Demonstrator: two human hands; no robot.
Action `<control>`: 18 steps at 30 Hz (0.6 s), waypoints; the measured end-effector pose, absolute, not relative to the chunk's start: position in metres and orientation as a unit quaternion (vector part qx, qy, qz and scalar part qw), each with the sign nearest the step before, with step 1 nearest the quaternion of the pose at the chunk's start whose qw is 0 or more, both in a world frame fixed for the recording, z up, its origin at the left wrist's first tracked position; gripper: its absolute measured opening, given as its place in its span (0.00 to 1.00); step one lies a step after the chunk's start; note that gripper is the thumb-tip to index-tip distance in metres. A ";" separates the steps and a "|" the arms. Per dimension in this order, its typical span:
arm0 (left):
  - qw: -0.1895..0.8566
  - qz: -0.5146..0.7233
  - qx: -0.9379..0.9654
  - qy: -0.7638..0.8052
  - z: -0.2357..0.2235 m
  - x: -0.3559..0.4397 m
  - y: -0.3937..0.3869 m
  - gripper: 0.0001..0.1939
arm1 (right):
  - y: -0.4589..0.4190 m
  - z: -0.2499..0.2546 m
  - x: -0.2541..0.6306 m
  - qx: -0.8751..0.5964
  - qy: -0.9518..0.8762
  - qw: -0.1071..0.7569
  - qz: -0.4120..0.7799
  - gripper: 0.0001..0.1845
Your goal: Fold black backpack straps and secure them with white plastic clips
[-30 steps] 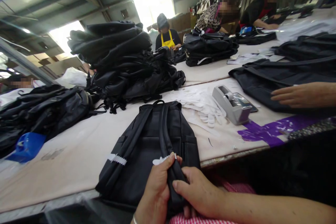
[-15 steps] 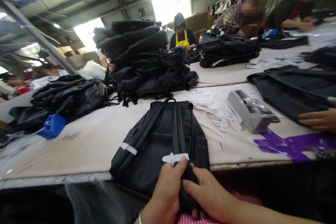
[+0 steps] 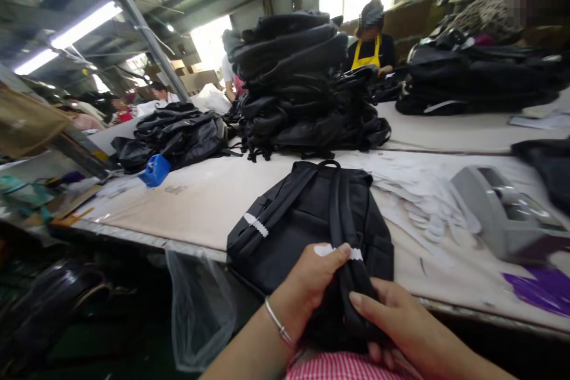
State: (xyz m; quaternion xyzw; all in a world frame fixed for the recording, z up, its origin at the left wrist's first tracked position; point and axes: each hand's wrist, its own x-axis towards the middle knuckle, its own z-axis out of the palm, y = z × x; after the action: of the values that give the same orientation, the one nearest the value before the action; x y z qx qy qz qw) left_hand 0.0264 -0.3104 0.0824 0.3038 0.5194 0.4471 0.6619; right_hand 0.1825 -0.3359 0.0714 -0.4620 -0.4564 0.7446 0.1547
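A black backpack [image 3: 289, 249] lies on the table's front edge with its straps facing up and its lower end towards me. My left hand [image 3: 314, 273] is closed around the right shoulder strap [image 3: 342, 208], its thumb pressed on the white toothed strip [image 3: 355, 254] wrapped there. Lower on the same strap, my right hand [image 3: 385, 312] grips it between thumb and fingers; some of those fingers are hidden beneath. Another white toothed strip [image 3: 256, 224] goes around the left strap.
White strips [image 3: 418, 196] lie in a loose heap beside a grey tape dispenser [image 3: 503, 214]. Behind stands a tall pile of black bags [image 3: 294, 83]. A blue container [image 3: 154, 170] is at the left. Clear plastic [image 3: 200, 309] hangs below the table edge. A person in a yellow apron [image 3: 367, 56] works opposite.
The view has swung left, so everything sits further right. My left thumb has come onto the white strip on the right strap. Both hands still hold that strap.
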 end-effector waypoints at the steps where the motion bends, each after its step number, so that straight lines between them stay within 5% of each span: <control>1: 0.659 0.427 0.344 0.515 0.083 0.018 -0.309 0.21 | -0.330 0.077 0.189 -0.446 -0.462 0.156 0.751 0.26; 18: 0.586 0.352 0.446 0.578 0.071 -0.011 -0.318 0.13 | -0.289 0.077 0.197 -0.423 -0.511 0.237 0.710 0.24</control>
State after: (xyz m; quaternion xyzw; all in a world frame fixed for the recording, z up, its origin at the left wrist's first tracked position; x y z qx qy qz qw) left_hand -0.0108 -0.3180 0.0714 0.4458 0.5778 0.3521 0.5860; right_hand 0.1972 -0.2892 0.0770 -0.4230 -0.5112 0.7095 0.2373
